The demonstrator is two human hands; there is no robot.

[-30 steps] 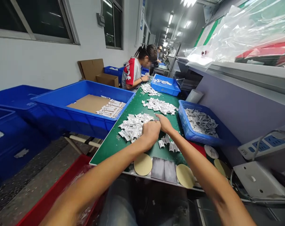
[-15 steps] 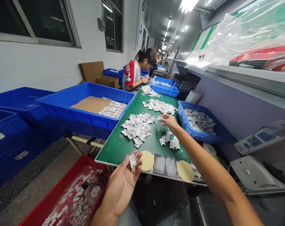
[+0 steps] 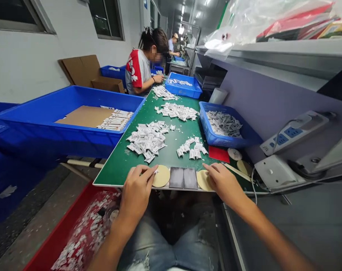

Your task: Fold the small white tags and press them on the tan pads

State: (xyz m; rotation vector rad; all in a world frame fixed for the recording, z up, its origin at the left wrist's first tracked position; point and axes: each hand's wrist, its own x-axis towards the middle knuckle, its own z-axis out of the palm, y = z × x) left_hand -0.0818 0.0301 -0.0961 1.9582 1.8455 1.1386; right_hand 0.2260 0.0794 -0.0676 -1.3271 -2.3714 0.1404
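Observation:
At the table's near edge, my left hand (image 3: pixel 137 184) is closed over the left side of a round, pale yellow disc (image 3: pixel 162 177). A small white plastic part (image 3: pixel 156 171) shows at its fingertips. My right hand (image 3: pixel 224 181) rests with fingers bent at a second yellow disc (image 3: pixel 202 180); whatever its fingertips hold is hidden. Between the discs lie two dark grey rectangular pads (image 3: pixel 183 177). Beyond my left hand is a large pile of white plastic parts (image 3: pixel 148 139), and a smaller group (image 3: pixel 192 148) lies ahead of my right hand.
A blue basket (image 3: pixel 227 141) of white parts stands right, beside a red square (image 3: pixel 219 154) and a power strip (image 3: pixel 295 131). A big blue bin (image 3: pixel 75 130) flanks the table's left; a red bin (image 3: pixel 69 226) sits below. A co-worker (image 3: pixel 144 64) sits farther along.
My right hand has come back from the piles to the right disc. My left hand has turned palm down and moved onto the left disc with its white part. The view has shifted.

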